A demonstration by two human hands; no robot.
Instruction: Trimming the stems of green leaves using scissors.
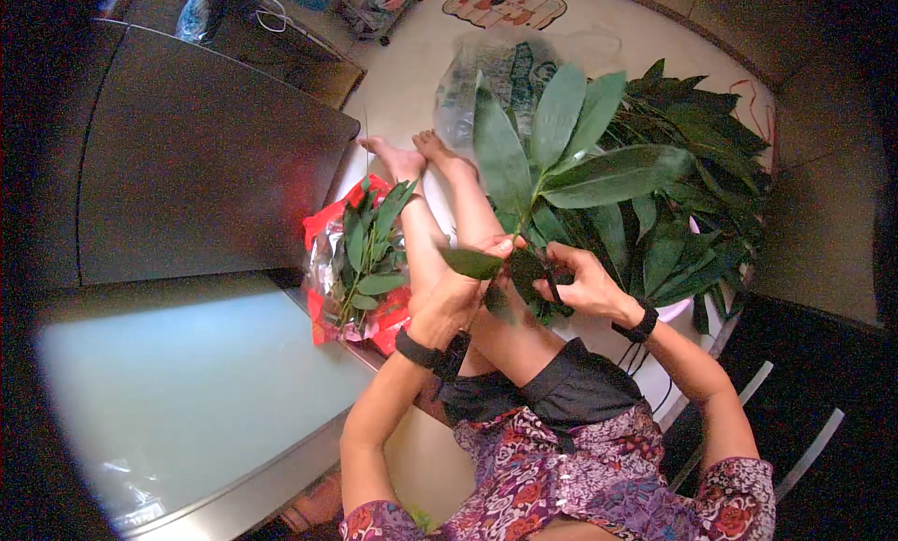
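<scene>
My left hand (456, 288) grips the stem of a leafy bamboo sprig (537, 190), whose broad green leaves fan out away from me. One leaf (471, 263) juts to the left across my fingers. Just right of the stem, my right hand (589, 283) is closed around a slim dark tool (552, 278) that looks like scissors; leaves and fingers hide its blades. Both hands are above my legs. Beyond the right hand lies a large heap of similar green leaves (687, 183), partly over a pale pink container (670, 311).
Left of my legs, a red and clear plastic bag (324, 316) bears smaller leafy sprigs (372, 246). A translucent plastic bag (484, 71) lies on the floor beyond my feet, near a patterned mat (505, 4). A glass-topped table (203, 394) and dark cabinet (210, 162) stand left.
</scene>
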